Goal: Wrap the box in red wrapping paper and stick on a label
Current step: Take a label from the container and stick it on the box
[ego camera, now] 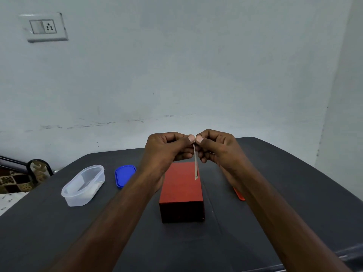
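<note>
Red-wrapped box (181,190) stands mid-frame on the dark surface (294,193). Above its far edge, left hand (167,149) and right hand (215,147) pinch a thin label strip (196,163), each grip closed on its top. Open surface lies right; clear tub (83,185) and blue lid (125,175) sit left.

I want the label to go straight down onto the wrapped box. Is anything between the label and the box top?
Nothing visible. Both hands, left hand and right hand, pinch the label by its upper end; it hangs edge-on above the red box, whose top is bare. The clear tub and blue lid sit off to the left.
</note>
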`<state>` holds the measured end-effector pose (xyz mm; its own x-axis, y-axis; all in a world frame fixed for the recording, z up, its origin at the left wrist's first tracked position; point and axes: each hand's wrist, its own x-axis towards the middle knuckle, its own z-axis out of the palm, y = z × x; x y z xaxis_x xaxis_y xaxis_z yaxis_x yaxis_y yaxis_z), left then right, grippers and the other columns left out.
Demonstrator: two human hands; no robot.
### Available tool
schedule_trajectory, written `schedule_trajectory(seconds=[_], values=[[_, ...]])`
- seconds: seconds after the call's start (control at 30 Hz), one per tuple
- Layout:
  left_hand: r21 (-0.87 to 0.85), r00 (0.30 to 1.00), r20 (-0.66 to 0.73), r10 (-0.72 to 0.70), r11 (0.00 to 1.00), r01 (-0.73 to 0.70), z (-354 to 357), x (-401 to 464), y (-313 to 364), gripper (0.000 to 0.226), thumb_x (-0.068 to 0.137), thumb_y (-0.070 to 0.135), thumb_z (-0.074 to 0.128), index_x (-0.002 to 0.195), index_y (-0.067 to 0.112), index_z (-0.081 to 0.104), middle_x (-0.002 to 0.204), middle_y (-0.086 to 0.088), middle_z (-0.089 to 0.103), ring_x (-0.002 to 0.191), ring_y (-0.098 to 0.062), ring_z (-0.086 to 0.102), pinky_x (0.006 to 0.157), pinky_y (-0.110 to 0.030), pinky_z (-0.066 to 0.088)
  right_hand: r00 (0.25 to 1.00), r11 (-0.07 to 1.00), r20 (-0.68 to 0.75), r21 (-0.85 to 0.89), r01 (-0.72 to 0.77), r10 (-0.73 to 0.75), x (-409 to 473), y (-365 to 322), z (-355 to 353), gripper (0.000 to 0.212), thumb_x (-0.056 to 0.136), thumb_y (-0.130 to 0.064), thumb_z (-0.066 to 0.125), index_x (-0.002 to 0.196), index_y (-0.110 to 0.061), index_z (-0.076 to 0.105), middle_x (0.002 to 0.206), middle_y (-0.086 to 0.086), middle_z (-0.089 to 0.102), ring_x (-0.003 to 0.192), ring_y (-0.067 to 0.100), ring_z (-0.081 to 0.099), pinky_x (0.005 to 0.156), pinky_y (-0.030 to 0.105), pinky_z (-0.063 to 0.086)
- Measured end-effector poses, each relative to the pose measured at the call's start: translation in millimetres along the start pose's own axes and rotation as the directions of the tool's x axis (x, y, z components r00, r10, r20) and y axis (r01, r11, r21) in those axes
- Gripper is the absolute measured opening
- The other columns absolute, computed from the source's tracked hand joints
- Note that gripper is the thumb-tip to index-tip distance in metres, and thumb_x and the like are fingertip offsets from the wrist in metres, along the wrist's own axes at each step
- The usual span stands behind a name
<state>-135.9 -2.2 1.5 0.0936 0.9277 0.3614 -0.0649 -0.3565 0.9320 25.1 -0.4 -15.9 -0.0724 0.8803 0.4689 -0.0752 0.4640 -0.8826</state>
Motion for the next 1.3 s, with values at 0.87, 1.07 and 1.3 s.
schedule_trajectory(seconds=[0.87,1.07,1.3], values=[[-0.086,0.926,-0.359,-0.118,0.992,0.094,-44.9,12.5,-31.4,0.016,0.094,0.010,0.062,0.080,0.002,0.067,0.066,-0.005,0.072,0.063,-0.013,0.069,0.059,-0.020,0.058,0.947,0.971,-0.284,0.222,-0.083,0.146,-8.1,18.2,4.3,0.018,0.094,0.000,0.055,0.079,0.002,0.064,0.073,0.016,0.068,0.066,0.023,0.066,0.064,0.028,0.058],[0.002,0.855,-0.468,-0.221,0.968,0.251,-86.9,19.9,-60.0,0.016,0.093,0.008,0.062,0.080,0.000,0.065,0.071,-0.012,0.068,0.048,-0.008,0.063,0.047,-0.016,0.053,0.909,0.977,-0.393,0.206,-0.058,0.137,-6.3,17.1,-0.4,0.022,0.093,-0.003,0.055,0.074,-0.003,0.066,0.072,0.016,0.068,0.066,0.025,0.065,0.066,0.032,0.057],[0.671,0.890,-0.271,-0.367,0.591,0.448,-123.6,15.5,-98.8,0.027,0.088,0.015,0.066,0.062,0.006,0.068,0.061,-0.009,0.069,0.048,-0.012,0.058,0.060,-0.024,0.054,0.933,0.981,-0.323,0.161,-0.111,0.158,-6.9,17.9,16.1,0.020,0.092,0.000,0.055,0.074,-0.001,0.065,0.067,0.012,0.066,0.059,0.021,0.060,0.053,0.026,0.053]])
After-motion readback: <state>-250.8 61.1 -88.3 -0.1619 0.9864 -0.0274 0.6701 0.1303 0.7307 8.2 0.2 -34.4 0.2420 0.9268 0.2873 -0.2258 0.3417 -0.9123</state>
